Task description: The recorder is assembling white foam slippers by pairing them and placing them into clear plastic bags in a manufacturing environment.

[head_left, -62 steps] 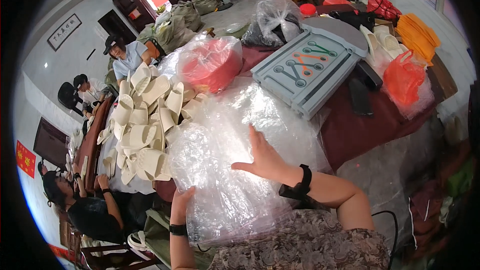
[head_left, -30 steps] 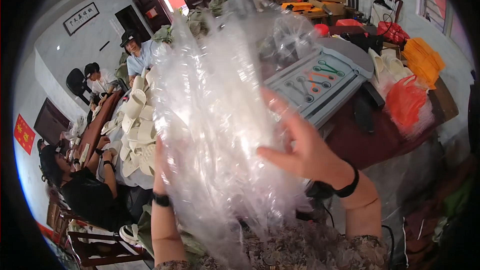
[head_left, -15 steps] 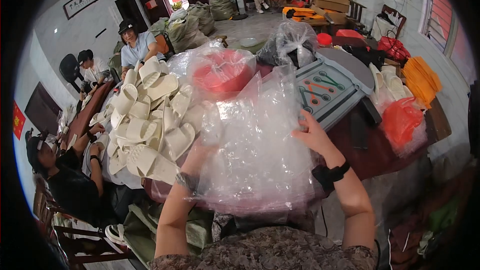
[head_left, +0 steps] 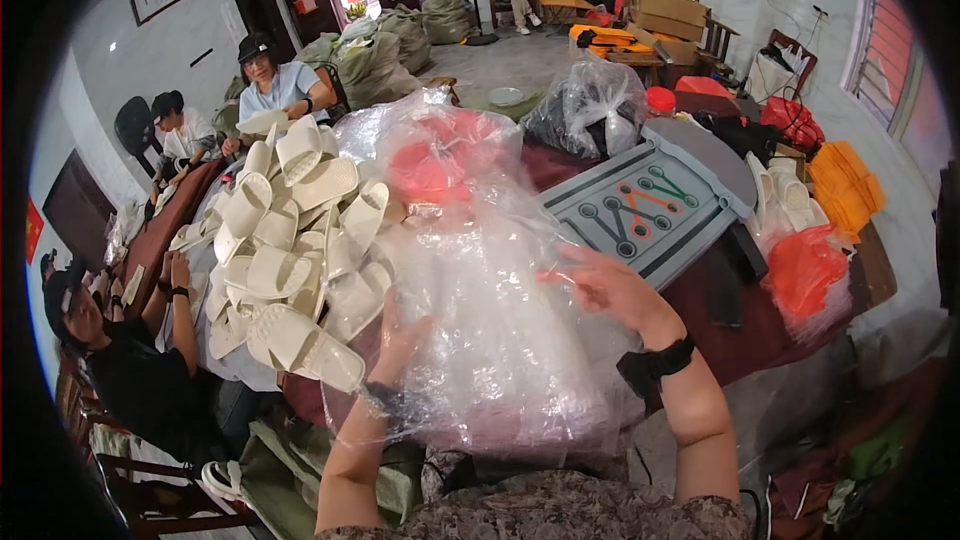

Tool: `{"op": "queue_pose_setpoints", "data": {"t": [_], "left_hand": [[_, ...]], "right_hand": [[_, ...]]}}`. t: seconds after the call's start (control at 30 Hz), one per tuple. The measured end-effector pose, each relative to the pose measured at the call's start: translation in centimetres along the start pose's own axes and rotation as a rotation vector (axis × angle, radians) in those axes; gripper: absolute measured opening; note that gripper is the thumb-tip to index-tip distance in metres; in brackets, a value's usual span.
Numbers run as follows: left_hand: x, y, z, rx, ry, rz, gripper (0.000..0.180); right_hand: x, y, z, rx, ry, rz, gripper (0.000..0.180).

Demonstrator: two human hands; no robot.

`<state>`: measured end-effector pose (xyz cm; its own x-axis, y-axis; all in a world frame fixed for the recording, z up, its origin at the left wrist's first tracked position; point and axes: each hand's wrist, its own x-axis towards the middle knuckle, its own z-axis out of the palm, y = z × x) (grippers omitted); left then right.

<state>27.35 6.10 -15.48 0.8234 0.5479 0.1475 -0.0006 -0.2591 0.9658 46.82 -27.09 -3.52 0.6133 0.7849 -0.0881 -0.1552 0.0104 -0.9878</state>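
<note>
A stack of clear plastic bags [head_left: 490, 330] lies in front of me, its creased film hanging toward my lap. My left hand [head_left: 400, 335] is at the stack's left side, seen through loose film that also covers part of the wrist. Its thumb and fingers are apart. My right hand [head_left: 605, 285] reaches over the right side of the bags, fingers stretched out to the left and slightly blurred. It touches or nearly touches the film. To the left is a heap of cream slippers [head_left: 290, 230]. Behind the bags sits a red basin [head_left: 435, 155] partly under clear plastic.
A grey plastic case [head_left: 640, 210] with coloured linked circles lies right, beside a dark bar [head_left: 722, 285]. Beyond are a black-filled clear bag [head_left: 590, 110], a red plastic bag [head_left: 808, 270] and orange bundles [head_left: 845, 185]. People sit at left, including one in black [head_left: 140, 370].
My right hand has moved left and down over the bags, its fingers now stretched inward. The film has shifted, uncovering more of the grey case. My left hand is slightly lower.
</note>
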Motion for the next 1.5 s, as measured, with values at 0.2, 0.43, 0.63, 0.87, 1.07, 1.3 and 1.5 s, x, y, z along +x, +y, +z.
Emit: {"op": "queue_pose_setpoints", "data": {"t": [0.2, 0.43, 0.63, 0.87, 1.07, 1.3, 1.5], "left_hand": [[-2.9, 5.4, -1.4, -0.214, -0.178, -0.1, 0.057], [-3.5, 4.2, -6.6, 0.508, -0.458, 0.319, 0.034], [-1.2, 2.2, -2.5, 0.158, -0.014, 0.073, 0.075], [-1.2, 8.2, 4.6, 1.337, -0.058, -0.009, 0.079], [1.3, 4.1, 5.1, 1.392, -0.278, 0.409, 0.074], [4.4, -5.6, 5.7, 1.403, -0.284, 0.644, 0.087], [2.3, -1.5, 8.5, 1.41, -0.364, 0.55, 0.077]], "right_hand": [[2.1, 2.6, -1.9, 0.002, 0.076, -0.169, 0.054], [2.4, 4.8, -1.1, -0.273, 0.292, -0.191, 0.037], [1.8, 1.3, -2.7, -0.118, 0.403, -0.196, 0.033], [-2.9, -7.2, 1.2, 0.063, 0.474, -0.607, 0.036], [-8.5, -11.5, 3.4, 0.377, 0.299, -0.628, 0.048], [-8.6, -12.2, 8.6, 1.066, -0.561, -0.208, 0.058], [-3.8, -11.4, 17.0, 0.872, -0.513, -0.035, 0.042]]}}
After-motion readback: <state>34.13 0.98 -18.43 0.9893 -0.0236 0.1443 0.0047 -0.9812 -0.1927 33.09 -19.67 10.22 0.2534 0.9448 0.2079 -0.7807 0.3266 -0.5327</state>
